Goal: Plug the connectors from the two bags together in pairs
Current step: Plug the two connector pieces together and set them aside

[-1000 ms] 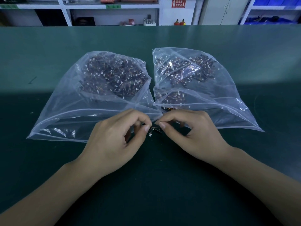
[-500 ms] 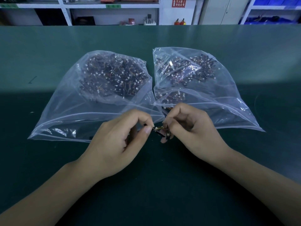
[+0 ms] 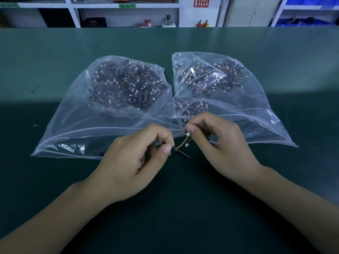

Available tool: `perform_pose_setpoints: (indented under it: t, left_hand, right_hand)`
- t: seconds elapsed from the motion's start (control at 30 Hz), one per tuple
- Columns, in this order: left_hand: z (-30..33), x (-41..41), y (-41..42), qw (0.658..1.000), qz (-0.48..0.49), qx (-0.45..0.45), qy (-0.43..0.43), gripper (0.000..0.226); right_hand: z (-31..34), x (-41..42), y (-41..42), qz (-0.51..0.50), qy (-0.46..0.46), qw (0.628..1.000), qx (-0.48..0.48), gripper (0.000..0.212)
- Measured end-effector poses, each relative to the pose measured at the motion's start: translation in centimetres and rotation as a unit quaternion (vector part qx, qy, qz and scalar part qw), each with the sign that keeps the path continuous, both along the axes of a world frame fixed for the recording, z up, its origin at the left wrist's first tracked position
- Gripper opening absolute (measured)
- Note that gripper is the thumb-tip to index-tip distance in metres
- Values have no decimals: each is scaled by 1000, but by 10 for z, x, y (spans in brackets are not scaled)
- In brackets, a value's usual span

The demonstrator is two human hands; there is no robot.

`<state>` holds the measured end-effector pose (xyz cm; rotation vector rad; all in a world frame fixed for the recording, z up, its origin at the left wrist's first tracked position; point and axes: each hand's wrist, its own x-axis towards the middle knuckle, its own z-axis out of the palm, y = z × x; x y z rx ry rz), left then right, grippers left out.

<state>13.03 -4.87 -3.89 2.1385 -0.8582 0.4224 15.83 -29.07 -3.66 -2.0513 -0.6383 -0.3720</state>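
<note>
Two clear bags, the left bag [image 3: 95, 114] and the right bag [image 3: 245, 99], lie side by side on our green counter [image 3: 55, 52], each heaped with small wired connectors. Our left hand [image 3: 132, 162] pinches the black connector [image 3: 180, 153], its grip clamped on it; our right hand [image 3: 218, 142] pinches the white plug [image 3: 187, 134] on its yellow lead. They sit near, not yet mated. We should line the plug square to its socket, then press straight, without bending the lead. Behind the counter stand white shelves [image 3: 128, 8] and blue bins [image 3: 311, 2].
</note>
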Motion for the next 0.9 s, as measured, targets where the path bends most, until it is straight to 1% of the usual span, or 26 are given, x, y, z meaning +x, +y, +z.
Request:
perform_pose_setpoints:
  t: [0.17, 0.23, 0.3, 0.33, 0.4, 0.47, 0.57, 0.7, 0.77, 0.8, 0.87, 0.9]
  left_hand:
    - [5, -3, -4, 995, 13, -101, -22, 5]
    - [6, -2, -6, 992, 33, -116, -26, 10]
    - [5, -1, -7, 991, 39, -122, -24, 11]
    - [4, 0, -7, 991, 40, -124, -24, 11]
    - [2, 1, -8, 990, 43, -130, -23, 11]
    - [2, 1, -8, 990, 49, -132, -20, 16]
    - [2, 2, -9, 990, 57, -124, -20, 20]
    - [2, 2, -7, 988, 81, -126, -37, 12]
    - [2, 2, -7, 987, 95, -119, -57, 9]
    - [2, 2, -8, 986, 98, -116, -64, 8]
    - [3, 2, -8, 986, 98, -112, -69, 7]
    - [3, 2, -9, 987, 95, -110, -69, 8]
  right_hand:
    - [1, -1, -1, -27, 4, 999, -37, 19]
    - [3, -2, -2, -34, 8, 999, -35, 29]
    - [2, -3, -2, -20, 22, 999, -30, 34]
    - [2, -4, -1, -6, 31, 999, -28, 33]
    - [0, -5, 0, 22, 43, 999, -21, 26]
    - [-1, -4, 1, 38, 47, 998, -5, 20]
    - [0, -2, 1, 43, 70, 996, 29, 22]
    - [4, -6, 1, 65, 88, 992, 63, 28]
    - [7, -10, 2, 82, 70, 991, 77, 26]
    - [7, -11, 4, 83, 51, 992, 75, 21]
    - [6, -12, 7, 64, 13, 996, 62, 9]
    - [6, -12, 8, 52, -2, 997, 59, 9]
